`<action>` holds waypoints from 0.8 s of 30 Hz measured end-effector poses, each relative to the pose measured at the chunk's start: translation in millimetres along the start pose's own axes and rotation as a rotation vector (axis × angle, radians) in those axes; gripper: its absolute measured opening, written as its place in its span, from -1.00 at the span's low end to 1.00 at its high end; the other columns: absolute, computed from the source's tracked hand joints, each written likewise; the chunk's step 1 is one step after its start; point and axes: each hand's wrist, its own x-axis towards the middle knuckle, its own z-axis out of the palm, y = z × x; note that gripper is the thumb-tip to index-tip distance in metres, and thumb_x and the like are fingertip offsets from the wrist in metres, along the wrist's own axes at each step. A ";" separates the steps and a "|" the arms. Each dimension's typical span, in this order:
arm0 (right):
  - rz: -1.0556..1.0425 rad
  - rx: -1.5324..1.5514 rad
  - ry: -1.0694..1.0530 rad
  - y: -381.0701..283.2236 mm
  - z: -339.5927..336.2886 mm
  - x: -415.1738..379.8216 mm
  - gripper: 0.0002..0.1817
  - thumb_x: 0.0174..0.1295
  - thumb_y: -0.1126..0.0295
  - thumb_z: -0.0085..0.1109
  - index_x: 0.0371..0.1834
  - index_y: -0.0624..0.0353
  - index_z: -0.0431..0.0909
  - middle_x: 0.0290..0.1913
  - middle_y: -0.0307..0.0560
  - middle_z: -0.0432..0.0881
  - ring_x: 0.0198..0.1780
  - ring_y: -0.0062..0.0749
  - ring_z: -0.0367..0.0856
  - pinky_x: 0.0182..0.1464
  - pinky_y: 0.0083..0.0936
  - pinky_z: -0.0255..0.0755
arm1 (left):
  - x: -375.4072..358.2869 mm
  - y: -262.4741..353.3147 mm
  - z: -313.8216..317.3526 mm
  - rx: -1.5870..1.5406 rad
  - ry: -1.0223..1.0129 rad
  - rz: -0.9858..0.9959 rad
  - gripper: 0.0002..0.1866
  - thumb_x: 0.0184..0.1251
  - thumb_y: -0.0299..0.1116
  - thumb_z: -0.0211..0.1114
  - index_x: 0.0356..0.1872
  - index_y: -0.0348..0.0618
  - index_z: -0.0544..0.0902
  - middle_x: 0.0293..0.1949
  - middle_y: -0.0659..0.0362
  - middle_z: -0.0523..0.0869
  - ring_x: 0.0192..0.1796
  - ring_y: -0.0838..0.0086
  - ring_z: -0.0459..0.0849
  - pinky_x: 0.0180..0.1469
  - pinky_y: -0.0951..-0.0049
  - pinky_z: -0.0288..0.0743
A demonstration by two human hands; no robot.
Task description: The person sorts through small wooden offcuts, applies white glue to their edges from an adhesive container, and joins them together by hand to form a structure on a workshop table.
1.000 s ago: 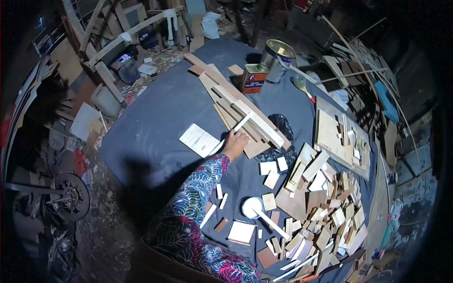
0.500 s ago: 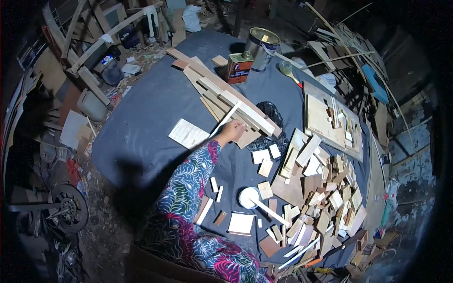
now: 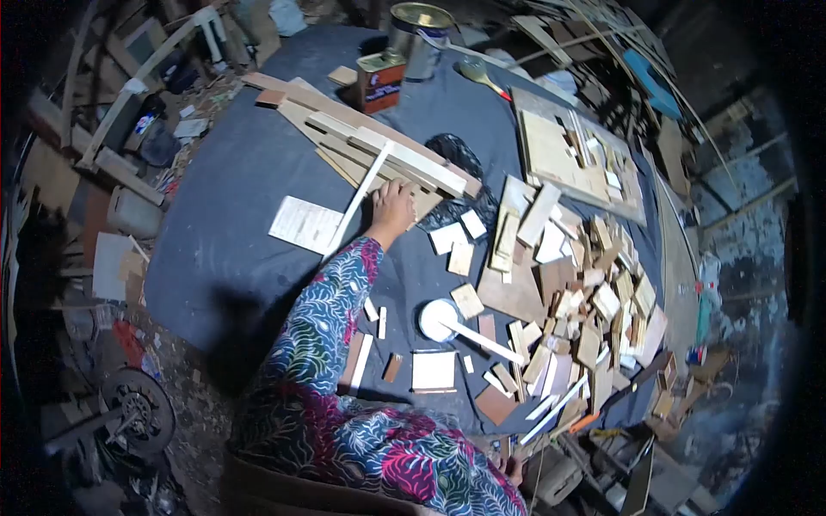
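Observation:
My left hand [image 3: 394, 206] rests palm down on the near end of a stack of wooden boards, its fingers apart. Just left of it, a long pale wooden strip [image 3: 357, 205] slants with its far end on the stack. A white-painted block [image 3: 305, 222] lies on the cloth farther left. The stack's upper plank [image 3: 422, 168] runs diagonally beyond my fingertips. At the bottom right edge, my right hand [image 3: 514, 469] shows only in part beyond the patterned sleeve, and its fingers are too dark to make out.
A white tub [image 3: 437, 320] with a stick across it stands near wood offcuts [image 3: 594, 301] heaped at the right. Farther back are a red-brown can [image 3: 380, 82], a metal bucket [image 3: 420, 41], a brush [image 3: 483, 77] and a board [image 3: 559, 159] bearing small pieces. Dark cloth [image 3: 215, 189] covers the table.
The view has shifted, so the table sits higher and more to the left. My left hand has drawn back slightly from the pale strip, and its fingers are more spread. My right hand has come into view.

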 end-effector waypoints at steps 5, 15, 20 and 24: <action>-0.012 0.043 0.029 -35.2 2.4 -8.5 -0.82 0.13 0.58 0.02 -0.20 0.45 0.40 -0.39 0.10 0.56 -0.35 -0.31 0.59 -0.28 -0.51 0.43 | -2.0 37.6 17.2 -0.154 -0.246 0.227 -0.64 0.10 -0.32 0.13 -0.02 -0.09 0.50 -0.05 0.11 0.46 0.07 0.23 0.36 0.09 0.20 0.22; 0.046 -0.063 0.037 -27.5 -6.9 -18.7 -0.80 0.11 0.54 0.06 -0.20 0.38 0.45 -0.41 0.08 0.59 -0.37 -0.34 0.60 -0.27 -0.51 0.44 | -4.7 180.8 58.7 -0.201 -0.522 0.104 -0.42 -0.02 0.05 0.26 -0.12 -0.25 0.46 -0.19 -0.07 0.56 -0.05 0.07 0.51 -0.07 0.16 0.42; 0.140 0.074 0.167 -9.0 -2.2 -40.1 -0.83 0.10 0.51 0.07 -0.26 0.37 0.49 -0.47 0.08 0.59 -0.40 -0.36 0.62 -0.36 -0.49 0.43 | -2.5 187.3 91.6 -0.362 -0.477 -0.118 -0.36 -0.24 -0.11 0.45 -0.16 -0.33 0.42 -0.31 -0.14 0.61 -0.24 -0.01 0.60 -0.19 0.17 0.49; 0.167 0.008 0.185 -4.6 -1.8 -58.1 -0.86 0.08 0.52 0.09 -0.31 0.38 0.50 -0.48 0.13 0.58 -0.44 -0.25 0.62 -0.40 -0.45 0.44 | 4.4 173.7 91.5 -0.491 -0.481 -0.275 -0.38 -0.24 -0.19 0.40 -0.11 -0.31 0.39 -0.24 -0.14 0.60 -0.14 0.09 0.60 -0.11 0.29 0.48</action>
